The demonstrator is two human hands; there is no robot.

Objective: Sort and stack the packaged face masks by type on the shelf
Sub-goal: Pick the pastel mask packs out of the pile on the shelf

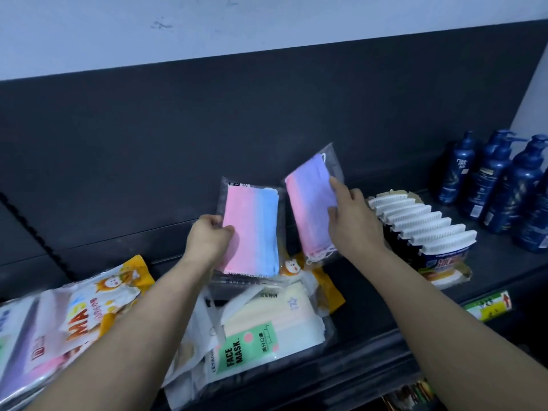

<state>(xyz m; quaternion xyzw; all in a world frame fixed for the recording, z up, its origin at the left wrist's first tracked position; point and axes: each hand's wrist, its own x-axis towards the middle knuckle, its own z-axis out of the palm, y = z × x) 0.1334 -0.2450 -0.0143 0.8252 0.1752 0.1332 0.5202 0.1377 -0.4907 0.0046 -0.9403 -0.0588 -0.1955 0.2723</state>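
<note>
**Dark shelf (501,262): two gradient mask packs held up**

The pink-blue pack (252,229) is pinched at its left edge by the left hand (207,238). The right hand (353,221) grips the pink-purple pack (311,212) by its right side. Both are raised above the mixed pile (267,321). Their colours differ, so they likely belong in separate stacks, edges squared, short of the white-toothed packs (421,221) and blue bottles (498,185).

On shelf (370,295), left to right: heap of mask packs (74,315); middle pile (267,330), left raised pack (255,229) beside right raised pack (311,209) above it; display box (424,229); pump bottles (504,185) farthest right, rearward.
</note>
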